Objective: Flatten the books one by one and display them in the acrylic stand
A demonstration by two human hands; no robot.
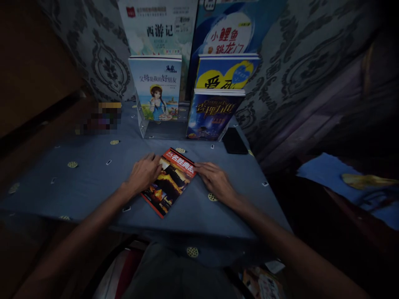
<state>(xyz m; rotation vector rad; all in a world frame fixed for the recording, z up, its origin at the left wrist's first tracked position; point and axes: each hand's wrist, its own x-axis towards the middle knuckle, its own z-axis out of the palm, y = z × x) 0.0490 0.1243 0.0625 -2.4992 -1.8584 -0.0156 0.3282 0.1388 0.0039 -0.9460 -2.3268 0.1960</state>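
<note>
A red-bordered book (171, 178) with a dark, golden cover picture lies slantwise on the patterned grey-blue tablecloth (93, 187). My left hand (146, 171) has its curled fingers closed on the book's left edge. At the book's upper right corner, the fingers of my right hand (215, 179) are pressed together and hold that corner; the thumb is hidden. Behind the book a clear stand (162, 129) bears several upright books, among them a light blue one with a girl on it (157, 93) and a dark blue one (213, 116).
A black phone-like slab (235, 141) lies right of the stand. A blurred-out item (99, 118) is at the back left. Patterned wall covering (106, 62) rises behind the table. Beyond the table's right edge is a blue cloth or sheet (327, 168). More printed matter (262, 282) shows below the front edge.
</note>
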